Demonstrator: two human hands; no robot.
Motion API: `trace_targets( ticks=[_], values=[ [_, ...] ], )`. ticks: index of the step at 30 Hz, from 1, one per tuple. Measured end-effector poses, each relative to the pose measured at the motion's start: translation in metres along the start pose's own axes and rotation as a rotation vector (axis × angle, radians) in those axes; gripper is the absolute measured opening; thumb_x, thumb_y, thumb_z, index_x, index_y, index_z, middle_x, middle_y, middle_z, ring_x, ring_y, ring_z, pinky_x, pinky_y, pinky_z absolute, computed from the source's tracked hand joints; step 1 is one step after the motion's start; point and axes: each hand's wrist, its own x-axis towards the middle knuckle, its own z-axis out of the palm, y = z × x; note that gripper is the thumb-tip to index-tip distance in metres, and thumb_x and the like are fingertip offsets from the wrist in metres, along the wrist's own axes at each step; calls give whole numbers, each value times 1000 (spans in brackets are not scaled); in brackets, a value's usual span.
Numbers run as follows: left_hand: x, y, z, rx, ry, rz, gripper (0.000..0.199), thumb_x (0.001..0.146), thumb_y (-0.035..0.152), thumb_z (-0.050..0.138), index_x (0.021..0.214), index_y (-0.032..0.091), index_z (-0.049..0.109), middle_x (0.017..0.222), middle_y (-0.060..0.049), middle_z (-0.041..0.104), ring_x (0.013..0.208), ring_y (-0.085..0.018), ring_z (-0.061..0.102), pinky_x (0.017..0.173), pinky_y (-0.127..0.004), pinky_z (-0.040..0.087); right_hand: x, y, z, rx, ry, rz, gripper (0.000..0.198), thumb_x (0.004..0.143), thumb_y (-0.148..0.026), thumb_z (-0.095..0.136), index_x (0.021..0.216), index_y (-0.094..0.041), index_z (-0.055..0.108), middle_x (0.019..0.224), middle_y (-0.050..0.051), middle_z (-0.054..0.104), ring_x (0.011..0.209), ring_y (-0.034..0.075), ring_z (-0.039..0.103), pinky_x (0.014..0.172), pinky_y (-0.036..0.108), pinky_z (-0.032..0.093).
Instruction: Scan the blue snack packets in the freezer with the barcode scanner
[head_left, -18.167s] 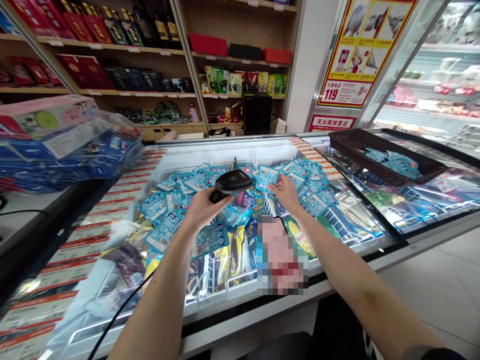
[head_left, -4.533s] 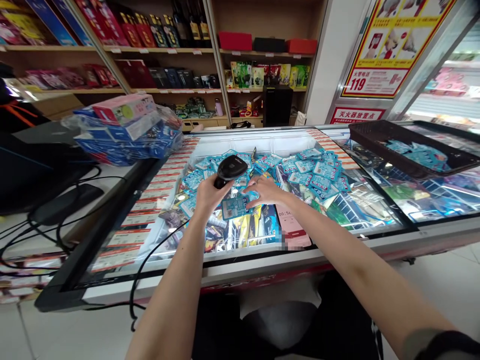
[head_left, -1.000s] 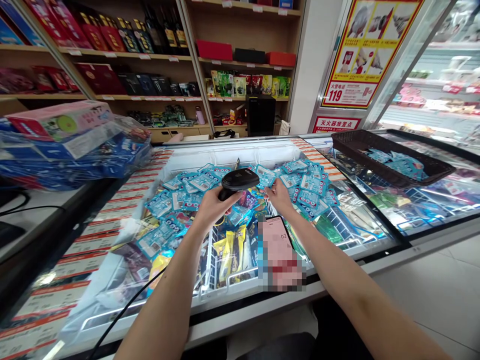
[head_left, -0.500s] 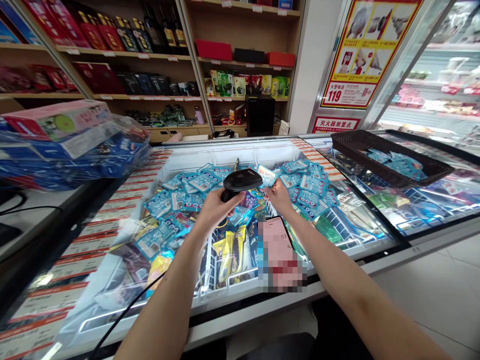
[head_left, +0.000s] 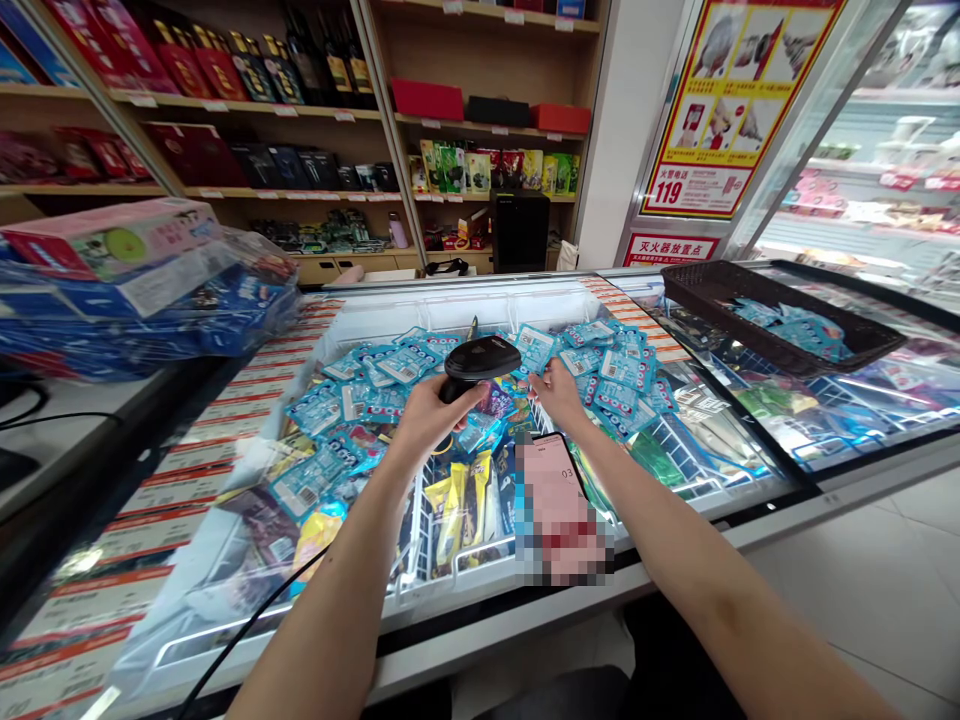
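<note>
My left hand [head_left: 439, 408] is wrapped round the handle of a black barcode scanner [head_left: 481, 358]. The scanner's head points away and to the right. Just right of it, my right hand [head_left: 556, 392] pinches the lower edge of a blue snack packet [head_left: 534, 348], whose printed face is tilted up towards the scanner. More blue packets [head_left: 405, 362] lie spread to the left on the freezer's glass top, and another pile of blue packets [head_left: 622, 375] lies to the right of my right hand. Below my hands a phone [head_left: 559, 500], partly blurred out, rests on the glass.
A dark woven basket [head_left: 862, 358] with blue packets stands at the right. Wrapped boxes [head_left: 142, 290] are stacked at the left. The scanner's black cable [head_left: 247, 630] runs along my left forearm. Ice creams in wire baskets show beneath the glass. Stocked shelves [head_left: 270, 108] stand behind.
The packet in my right hand has tilted, so its blue printed face now shows where a pale, shiny surface showed before. The scanner has shifted very slightly left.
</note>
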Motion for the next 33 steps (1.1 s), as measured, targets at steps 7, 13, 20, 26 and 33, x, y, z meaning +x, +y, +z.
trace_targets(
  ticks=[7, 13, 20, 26, 33],
  values=[
    [2, -4, -2, 13, 8, -1, 44, 72, 58, 71, 80, 16, 62, 52, 1, 55, 46, -13, 50, 46, -26, 35, 4, 3, 2, 70, -56, 58, 13, 93, -32, 51, 92, -26, 39, 85, 4, 73, 67, 22, 72, 58, 35, 57],
    [4, -8, -3, 49, 21, 2, 43, 72, 58, 69, 79, 16, 62, 51, 1, 56, 45, -13, 51, 46, -26, 37, 1, -1, 2, 80, -18, 43, 13, 92, -31, 49, 89, -26, 38, 85, 4, 75, 65, 21, 72, 56, 33, 56],
    [4, -8, -3, 41, 20, -2, 42, 72, 58, 69, 78, 17, 61, 51, 1, 56, 44, -13, 51, 46, -26, 36, 2, -2, 2, 71, -9, 61, 12, 92, -29, 50, 89, -26, 39, 85, 5, 75, 66, 22, 72, 55, 34, 56],
    [4, -8, -4, 38, 22, -7, 45, 72, 59, 70, 82, 16, 63, 52, 0, 57, 46, -14, 52, 47, -26, 37, 3, 1, 4, 104, -11, 78, 9, 92, -30, 49, 95, -24, 43, 86, 7, 73, 69, 23, 73, 54, 33, 57],
    [6, -10, -7, 43, 57, -12, 44, 72, 58, 70, 81, 16, 63, 50, 1, 55, 45, -14, 52, 46, -26, 37, -1, -4, 1, 126, -30, 77, 18, 93, -35, 49, 105, -22, 47, 90, 9, 74, 69, 24, 72, 57, 37, 58]
  ],
)
